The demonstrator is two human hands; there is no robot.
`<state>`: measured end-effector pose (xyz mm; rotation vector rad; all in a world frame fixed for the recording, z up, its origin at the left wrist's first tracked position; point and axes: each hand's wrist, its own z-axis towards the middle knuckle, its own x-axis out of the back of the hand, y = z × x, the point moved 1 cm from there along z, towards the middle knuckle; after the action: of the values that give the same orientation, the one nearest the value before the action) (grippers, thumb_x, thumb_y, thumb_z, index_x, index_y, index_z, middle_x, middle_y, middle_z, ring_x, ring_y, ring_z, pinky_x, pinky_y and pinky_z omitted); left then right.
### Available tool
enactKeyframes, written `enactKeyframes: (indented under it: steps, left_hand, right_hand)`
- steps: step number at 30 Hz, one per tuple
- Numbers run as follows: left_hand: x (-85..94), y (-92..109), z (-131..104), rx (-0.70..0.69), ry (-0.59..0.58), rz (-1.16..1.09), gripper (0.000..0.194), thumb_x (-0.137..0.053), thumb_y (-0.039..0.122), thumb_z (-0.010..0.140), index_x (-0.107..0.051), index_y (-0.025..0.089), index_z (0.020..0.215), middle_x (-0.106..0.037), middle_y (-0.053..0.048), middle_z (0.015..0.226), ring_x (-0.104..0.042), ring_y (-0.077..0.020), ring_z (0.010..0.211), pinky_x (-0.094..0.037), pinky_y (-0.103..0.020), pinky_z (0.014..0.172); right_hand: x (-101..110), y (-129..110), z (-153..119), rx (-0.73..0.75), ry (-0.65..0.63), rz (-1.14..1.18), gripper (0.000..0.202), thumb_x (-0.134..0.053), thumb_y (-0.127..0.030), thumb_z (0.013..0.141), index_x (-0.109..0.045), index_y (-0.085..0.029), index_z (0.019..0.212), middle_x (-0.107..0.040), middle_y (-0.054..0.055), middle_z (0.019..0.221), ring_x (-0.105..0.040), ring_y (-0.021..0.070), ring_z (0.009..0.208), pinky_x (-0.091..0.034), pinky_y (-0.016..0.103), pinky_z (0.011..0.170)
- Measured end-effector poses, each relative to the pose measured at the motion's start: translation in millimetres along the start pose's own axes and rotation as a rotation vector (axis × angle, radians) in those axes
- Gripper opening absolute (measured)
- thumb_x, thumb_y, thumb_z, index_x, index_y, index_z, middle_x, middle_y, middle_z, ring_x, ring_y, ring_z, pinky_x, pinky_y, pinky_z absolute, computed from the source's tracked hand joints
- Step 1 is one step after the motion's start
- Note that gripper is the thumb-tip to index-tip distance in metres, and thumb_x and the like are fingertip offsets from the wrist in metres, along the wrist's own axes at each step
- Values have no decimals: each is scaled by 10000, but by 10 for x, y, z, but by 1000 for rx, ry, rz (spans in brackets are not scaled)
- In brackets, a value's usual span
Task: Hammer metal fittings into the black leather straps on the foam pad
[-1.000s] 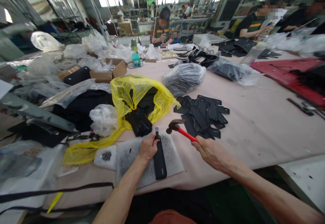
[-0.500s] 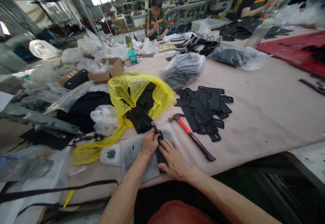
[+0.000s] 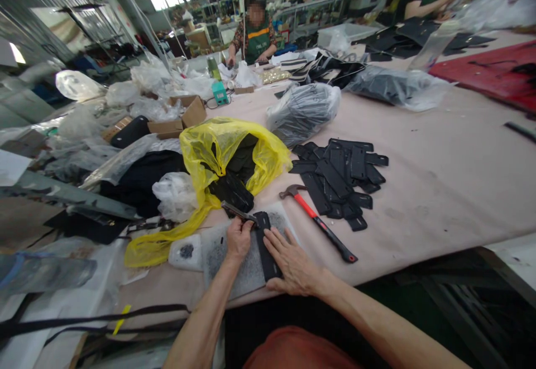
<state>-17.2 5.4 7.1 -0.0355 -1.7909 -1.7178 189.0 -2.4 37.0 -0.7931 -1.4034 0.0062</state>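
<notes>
Metal rod (image 3: 237, 211) has tipped over — near upright at the strip's top end half a second ago, now slanted toward the upper left. Head view: my left hand (image 3: 238, 240), lower centre, has thumb and fingers clamped on that rod; its lower right end is by the top of the black strip (image 3: 268, 257). My right hand (image 3: 295, 263) is open, palm down, fingers slightly apart, fingertips on the strip's right edge. Strip lies lengthwise on the speckled board (image 3: 253, 271), slot visible at its top end.

Hammer (image 3: 320, 224) is on the table (image 3: 427, 190) right of my right hand, claw head toward upper left, red and black handle running to lower right. Pile of black pieces (image 3: 339, 176) just above it, right of centre. Yellow bag (image 3: 199, 137) sits above the board, mouth open, dark stuff inside; dark bundle (image 3: 231, 193) at its lower edge. White pad (image 3: 176, 255) with a dark patch is just left of the board. Clear-wrapped bundle (image 3: 304, 112) upper centre — co-worker (image 3: 257, 37) beyond it, top of frame, both hands low at the table.
</notes>
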Motion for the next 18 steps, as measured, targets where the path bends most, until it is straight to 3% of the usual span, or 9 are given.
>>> enactKeyframes:
  steps: [3,7,10,13,15,18]
  left_hand:
    - [-8,30,-73,-62,-43,36,167,-527,266,857,-662,190,922,-729,-40,862,-670,-187,814,-510,-285,745]
    - [-31,52,-73,-117,-34,128,160,-507,225,846,-652,188,903,-724,-46,848,-669,-195,789,-503,-291,728]
    - [-37,32,-71,-119,-12,159,160,-500,215,844,-648,183,893,-719,-53,823,-668,-205,776,-496,-295,707]
    - [-43,11,-82,-124,-10,151,158,-506,215,847,-647,182,908,-719,-53,831,-670,-207,781,-493,-297,705]
    - [-47,8,-90,-127,-8,136,151,-511,213,849,-646,181,907,-718,-51,831,-668,-205,780,-493,-296,708]
    - [-46,15,-98,-124,3,125,150,-518,198,847,-647,181,921,-717,-50,836,-668,-203,792,-493,-293,716]
  right_hand:
    - [131,23,127,-19,73,79,870,-478,-688,829,-357,-103,1461,-331,202,1513,-236,331,1415,-89,551,1154]
    - [340,158,432,-106,166,251,649,-608,-650,773,-611,-179,1219,-545,132,1312,-468,282,1226,-313,473,1065]
    - [493,332,594,-105,70,397,547,-599,-626,792,-662,-185,1108,-617,101,1195,-533,266,1136,-390,425,985]
    - [590,490,663,-49,-36,592,542,-434,-580,908,-624,-167,1203,-650,94,1174,-589,232,1058,-448,359,896]
    - [586,550,701,-129,6,553,510,-314,-490,974,-638,-158,1188,-683,79,1108,-620,196,980,-466,305,821]
    - [470,541,769,-335,127,261,375,-453,-393,931,-692,-144,1079,-696,83,975,-619,191,887,-443,283,770]
